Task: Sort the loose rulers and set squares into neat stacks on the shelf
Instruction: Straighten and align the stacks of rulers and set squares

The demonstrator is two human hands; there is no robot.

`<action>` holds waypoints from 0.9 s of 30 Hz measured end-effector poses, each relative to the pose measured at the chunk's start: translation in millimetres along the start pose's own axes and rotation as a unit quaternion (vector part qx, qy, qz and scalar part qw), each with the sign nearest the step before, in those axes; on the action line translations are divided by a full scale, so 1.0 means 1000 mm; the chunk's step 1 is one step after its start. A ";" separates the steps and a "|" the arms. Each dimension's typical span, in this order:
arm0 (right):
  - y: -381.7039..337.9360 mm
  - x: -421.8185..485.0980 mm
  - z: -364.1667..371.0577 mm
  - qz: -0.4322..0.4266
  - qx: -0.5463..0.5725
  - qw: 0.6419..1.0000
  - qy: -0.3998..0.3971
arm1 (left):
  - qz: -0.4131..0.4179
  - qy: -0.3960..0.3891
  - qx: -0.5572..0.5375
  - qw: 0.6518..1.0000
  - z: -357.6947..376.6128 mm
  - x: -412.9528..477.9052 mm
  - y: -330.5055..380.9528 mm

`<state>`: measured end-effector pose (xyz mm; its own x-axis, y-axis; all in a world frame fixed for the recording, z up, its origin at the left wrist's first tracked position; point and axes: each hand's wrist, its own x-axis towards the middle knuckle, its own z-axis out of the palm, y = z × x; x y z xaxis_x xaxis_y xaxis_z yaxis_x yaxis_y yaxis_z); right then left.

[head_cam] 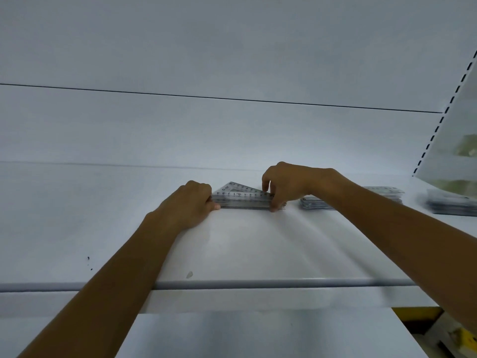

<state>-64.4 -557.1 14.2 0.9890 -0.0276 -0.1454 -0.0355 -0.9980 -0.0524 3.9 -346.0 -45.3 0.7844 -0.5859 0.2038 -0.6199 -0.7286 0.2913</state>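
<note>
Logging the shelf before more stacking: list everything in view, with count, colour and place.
set square stack: one, clear with black markings, mid-shelf between the hands
near stack: one, clear, probably rulers, right of the set squares, partly behind the right forearm
far stack: one, clear and dark, contents unclear, shelf's right edge
shelf: one, white, across the view
front rail: one, grey, along the shelf's front edge
slotted upright: one, white with black slots, right rear
left hand: one, grips the set square stack's left end
right hand: one, pinches its right end
</note>
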 end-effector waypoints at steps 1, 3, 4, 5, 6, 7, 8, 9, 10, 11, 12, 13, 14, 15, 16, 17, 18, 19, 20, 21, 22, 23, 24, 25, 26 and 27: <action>-0.002 0.001 0.001 -0.004 0.001 1.000 0.001 | -0.003 0.000 -0.002 1.000 -0.001 0.000 -0.003; -0.004 0.003 0.002 -0.008 -0.001 1.000 0.003 | -0.002 -0.001 -0.007 1.000 -0.002 0.000 -0.006; -0.005 0.003 0.002 -0.009 -0.003 1.000 0.002 | -0.001 -0.002 -0.009 1.000 -0.003 -0.001 -0.007; -0.005 0.003 0.001 -0.009 -0.004 1.000 0.001 | 0.000 -0.002 -0.009 1.000 -0.003 -0.001 -0.006; -0.004 0.003 0.001 -0.010 -0.004 1.000 0.000 | 0.000 0.000 -0.010 1.000 -0.003 -0.001 -0.006; -0.004 0.002 0.000 -0.010 -0.004 1.000 -0.001 | 0.001 0.003 -0.012 1.000 -0.003 -0.001 -0.005; -0.004 0.002 0.000 -0.009 -0.005 1.000 -0.002 | 0.001 0.004 -0.014 1.000 -0.003 -0.002 -0.005; -0.005 0.002 0.000 -0.008 -0.008 1.000 -0.001 | 0.000 0.004 -0.016 1.000 -0.003 -0.002 -0.005; -0.006 0.002 0.000 -0.007 -0.014 1.000 0.001 | -0.001 0.003 -0.016 1.000 -0.003 -0.002 -0.005; -0.007 0.002 0.000 -0.007 -0.021 1.000 0.002 | -0.003 0.000 -0.015 1.000 -0.003 -0.002 -0.005; -0.008 0.002 0.000 -0.007 -0.025 1.000 0.003 | -0.004 -0.004 -0.010 1.000 -0.003 -0.001 -0.004; -0.008 0.002 0.000 -0.006 -0.027 1.000 0.002 | -0.005 -0.008 -0.006 1.000 -0.003 -0.001 -0.003; -0.009 0.002 -0.001 -0.005 -0.027 1.000 0.000 | -0.007 -0.011 -0.002 1.000 -0.004 -0.001 -0.003; -0.009 0.002 -0.001 -0.006 -0.027 1.000 -0.004 | -0.009 -0.014 0.001 1.000 -0.004 -0.001 -0.002; -0.009 0.001 -0.001 -0.008 -0.030 0.999 -0.008 | -0.010 -0.015 0.004 1.000 -0.004 -0.001 -0.001; -0.010 0.002 -0.001 -0.011 -0.034 0.999 -0.011 | -0.012 -0.015 0.007 1.000 -0.005 -0.001 0.001; -0.010 0.002 -0.001 -0.014 -0.036 0.999 -0.013 | -0.013 -0.016 0.011 1.000 -0.005 -0.002 0.002; -0.010 0.002 -0.001 -0.017 -0.038 0.999 -0.013 | -0.012 -0.016 0.014 1.000 -0.005 -0.002 0.002; -0.010 0.001 0.000 -0.020 -0.038 0.999 -0.013 | -0.010 -0.017 0.017 1.000 -0.005 -0.003 0.003; -0.010 0.001 0.000 -0.023 -0.040 0.999 -0.013 | -0.009 -0.017 0.019 1.000 -0.005 -0.003 0.003; -0.010 0.000 0.001 -0.026 -0.041 0.999 -0.012 | -0.010 -0.018 0.020 1.000 -0.005 -0.004 0.004; -0.009 0.000 0.001 -0.027 -0.043 0.999 -0.011 | -0.015 -0.016 0.020 1.000 -0.005 -0.005 0.005; -0.008 -0.001 0.002 -0.027 -0.045 0.999 -0.009 | -0.022 -0.013 0.018 1.000 -0.005 -0.006 0.007; -0.007 -0.003 0.003 -0.026 -0.043 0.999 -0.008 | -0.033 -0.005 0.016 0.999 -0.005 -0.007 0.009; -0.004 -0.005 0.003 -0.026 -0.033 0.999 -0.007 | -0.045 0.013 0.012 0.999 -0.005 -0.008 0.011; -0.001 -0.008 0.003 -0.029 -0.015 0.999 -0.004 | -0.055 0.044 0.005 0.997 -0.006 -0.009 0.014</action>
<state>-72.4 -555.3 12.0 0.9882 0.0302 -0.1504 0.0258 -0.9992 -0.0311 -11.4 -348.7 -37.2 0.8468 -0.4687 0.2517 -0.5291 -0.7911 0.3069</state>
